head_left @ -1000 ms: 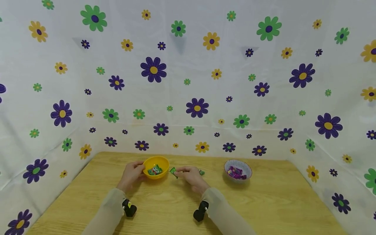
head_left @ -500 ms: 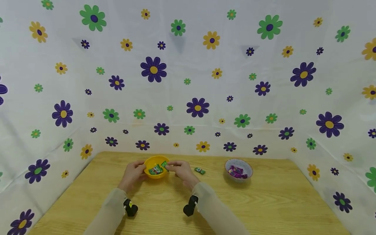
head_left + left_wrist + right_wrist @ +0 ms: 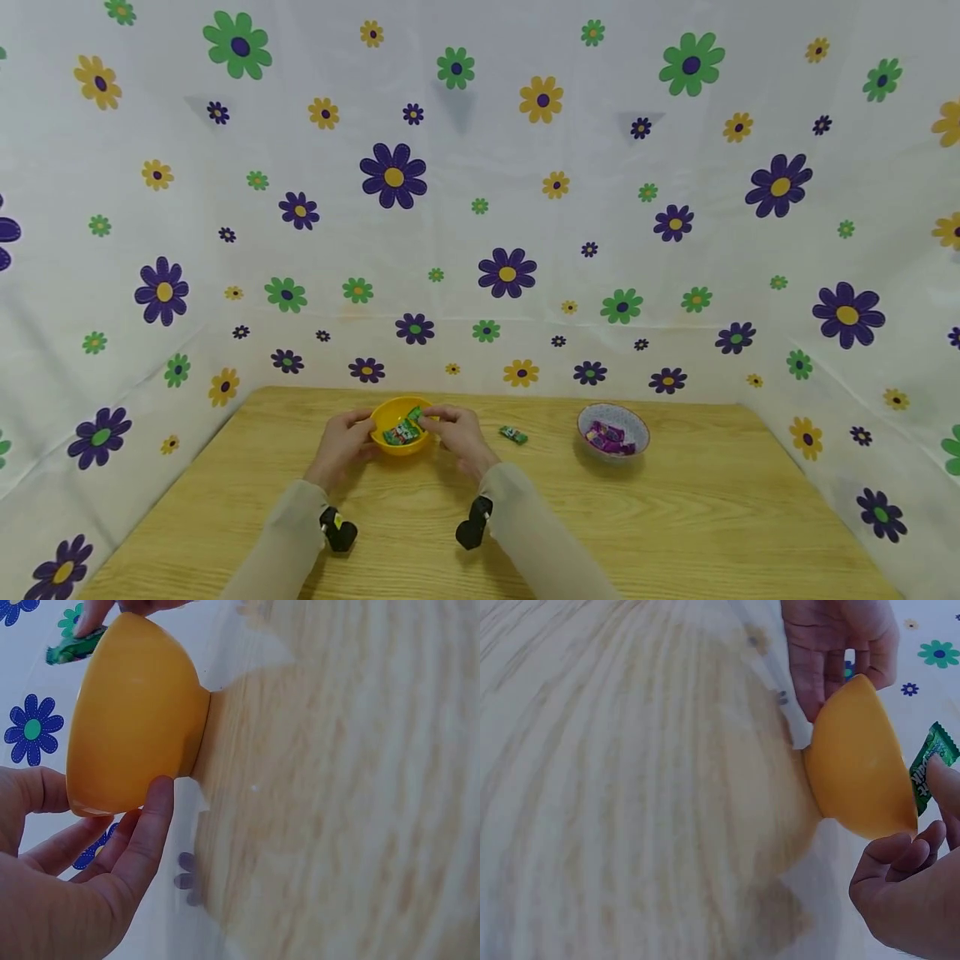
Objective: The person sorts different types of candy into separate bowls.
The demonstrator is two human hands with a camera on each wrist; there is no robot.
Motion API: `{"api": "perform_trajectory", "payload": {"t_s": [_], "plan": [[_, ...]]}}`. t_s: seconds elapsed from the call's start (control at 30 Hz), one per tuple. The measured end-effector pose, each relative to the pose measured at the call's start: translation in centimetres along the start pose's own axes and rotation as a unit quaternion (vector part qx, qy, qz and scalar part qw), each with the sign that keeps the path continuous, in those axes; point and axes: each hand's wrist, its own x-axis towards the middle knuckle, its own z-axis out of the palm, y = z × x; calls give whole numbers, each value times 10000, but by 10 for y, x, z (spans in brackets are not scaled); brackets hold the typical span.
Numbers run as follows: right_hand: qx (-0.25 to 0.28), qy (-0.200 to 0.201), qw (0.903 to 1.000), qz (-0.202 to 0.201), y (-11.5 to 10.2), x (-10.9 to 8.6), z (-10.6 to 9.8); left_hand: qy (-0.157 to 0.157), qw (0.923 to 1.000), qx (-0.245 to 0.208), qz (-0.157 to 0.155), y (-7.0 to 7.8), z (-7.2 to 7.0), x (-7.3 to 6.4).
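Note:
My left hand [image 3: 341,448] holds the left side of a yellow bowl [image 3: 405,451], thumb at the rim and fingers against the outer wall, as the left wrist view shows. Green-wrapped candies [image 3: 401,432] lie inside it. At the bowl's right rim, my right hand [image 3: 457,435] pinches another green-wrapped candy [image 3: 930,761] between thumb and fingers, over the opening. Its curled lower fingers [image 3: 892,851] are right at the bowl's edge in the right wrist view. One more green candy [image 3: 513,434] lies on the table, right of that hand.
A patterned pale bowl [image 3: 632,425] with a reddish rim stands farther right, holding several purple-wrapped candies [image 3: 606,437]. Everything rests on a wooden table [image 3: 675,517]. A white flower-print cloth [image 3: 450,233] hangs behind it and along both sides.
My right hand has moved left with the green candy, from beside the yellow bowl to over its right rim. The candy left on the table is now uncovered. My left hand stays on the bowl.

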Motion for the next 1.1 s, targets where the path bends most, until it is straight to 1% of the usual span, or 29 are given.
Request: {"api": "perform_trajectory", "payload": {"t_s": [0.07, 0.13, 0.27, 0.33, 0.47, 0.6, 0.7, 0.8, 1.0, 1.1], "plan": [[-102, 39, 9999, 18, 3, 0, 2, -19, 10000, -10, 39, 0, 0, 0], [-145, 45, 9998, 136, 7, 0, 2, -40, 10000, -23, 48, -1, 0, 1], [-174, -91, 9994, 279, 13, -1, 0, -51, 10000, -31, 52, -1, 0, 3], [-117, -138, 9995, 248, 15, -1, -2, -57, 10000, -15, 75, 0, 1, 3], [60, 10, 9998, 201, 16, -2, -7, -51, 10000, -48, 67, 0, 1, 2], [137, 26, 9998, 168, 14, -4, -12, -51, 9999, 42, 79, 0, 1, 2], [77, 37, 9999, 81, 13, -5, -18, -38, 9998, 149, 139, 0, 2, 2], [37, 150, 9999, -14, 13, -6, -25, -20, 9996, 248, 145, 0, 2, 2], [63, 371, 9993, -5, 12, -8, -43, 10, 9994, 309, 166, 0, 3, 1], [100, 343, 9994, -20, 12, -9, -52, 4, 9993, 321, 175, 0, 3, 1]]}}
